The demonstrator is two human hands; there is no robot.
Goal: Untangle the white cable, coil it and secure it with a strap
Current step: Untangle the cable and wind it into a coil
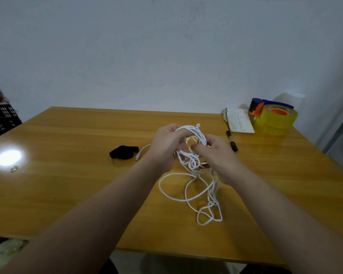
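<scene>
Above the middle of a glossy yellow wooden table (67, 184), two bare hands hold a thin white cable (196, 133). The left hand (166, 143) curls its grip around a bundle of loops; the right hand (219, 155) pinches strands just beside it. The tangle's long axis runs from the hands toward the viewer, with loose loops lying on the table. One plug end trails left, near a crumpled black fabric strap (123, 152).
</scene>
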